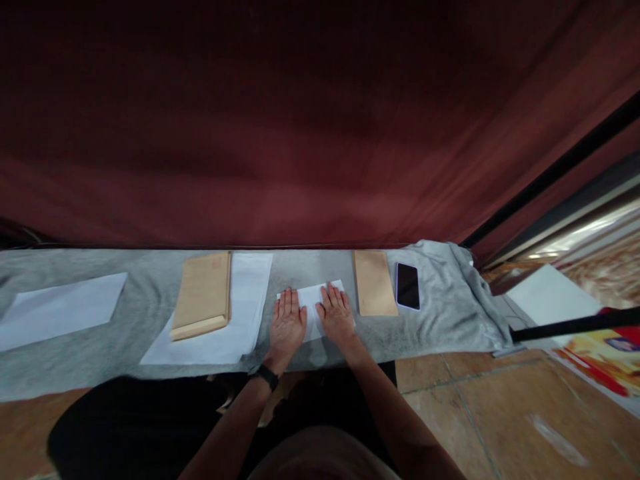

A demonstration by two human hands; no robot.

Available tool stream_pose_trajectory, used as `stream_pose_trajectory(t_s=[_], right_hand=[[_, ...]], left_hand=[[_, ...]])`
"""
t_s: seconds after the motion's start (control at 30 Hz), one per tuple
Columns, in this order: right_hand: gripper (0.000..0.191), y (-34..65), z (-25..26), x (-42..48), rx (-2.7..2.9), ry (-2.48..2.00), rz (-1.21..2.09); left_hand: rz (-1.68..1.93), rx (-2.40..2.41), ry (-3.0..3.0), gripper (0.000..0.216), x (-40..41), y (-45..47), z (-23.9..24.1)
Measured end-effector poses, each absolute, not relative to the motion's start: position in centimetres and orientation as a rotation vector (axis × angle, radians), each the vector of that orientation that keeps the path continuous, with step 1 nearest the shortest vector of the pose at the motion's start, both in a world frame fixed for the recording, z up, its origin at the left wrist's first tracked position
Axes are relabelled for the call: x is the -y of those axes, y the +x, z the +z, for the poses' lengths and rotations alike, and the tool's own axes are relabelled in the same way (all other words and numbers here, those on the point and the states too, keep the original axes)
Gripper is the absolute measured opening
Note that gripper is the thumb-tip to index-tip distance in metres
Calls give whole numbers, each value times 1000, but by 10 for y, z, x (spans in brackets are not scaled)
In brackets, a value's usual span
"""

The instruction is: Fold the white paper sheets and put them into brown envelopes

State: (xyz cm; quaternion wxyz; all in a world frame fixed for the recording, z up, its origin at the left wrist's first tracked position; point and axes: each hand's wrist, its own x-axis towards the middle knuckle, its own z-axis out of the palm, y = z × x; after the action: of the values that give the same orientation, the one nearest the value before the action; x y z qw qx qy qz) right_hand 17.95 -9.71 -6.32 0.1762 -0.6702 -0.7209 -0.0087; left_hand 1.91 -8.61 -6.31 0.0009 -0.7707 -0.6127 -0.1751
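Observation:
A white sheet of paper (313, 319), seemingly folded, lies flat on the grey cloth in front of me. My left hand (288, 321) presses flat on its left side, fingers stretched forward. On its right side my right hand (336, 316) rests palm down in the same way, fingers extended. Both palms hide much of the paper. To the right lies a single brown envelope (375, 283). On the left, a pile of brown envelopes (203, 290) sits on a stack of white paper (250, 300).
A smartphone (408, 287) lies right of the single envelope. At the far left is another white sheet (65, 310). Grey cloth (435, 320) covers the narrow table, bunched at its right end. A dark red curtain (300, 167) hangs behind; black bars stand at right.

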Motion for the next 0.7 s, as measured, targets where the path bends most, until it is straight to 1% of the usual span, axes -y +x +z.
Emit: stream_pose_trajectory(t_s=[0.37, 0.7], right_hand=[[54, 179, -66, 96, 2033, -1893, -17], [54, 179, -69, 96, 1998, -1890, -39]], left_hand=[[-666, 1920, -2391, 62, 90, 7, -69], [-650, 1924, -2371, 61, 94, 3, -66]])
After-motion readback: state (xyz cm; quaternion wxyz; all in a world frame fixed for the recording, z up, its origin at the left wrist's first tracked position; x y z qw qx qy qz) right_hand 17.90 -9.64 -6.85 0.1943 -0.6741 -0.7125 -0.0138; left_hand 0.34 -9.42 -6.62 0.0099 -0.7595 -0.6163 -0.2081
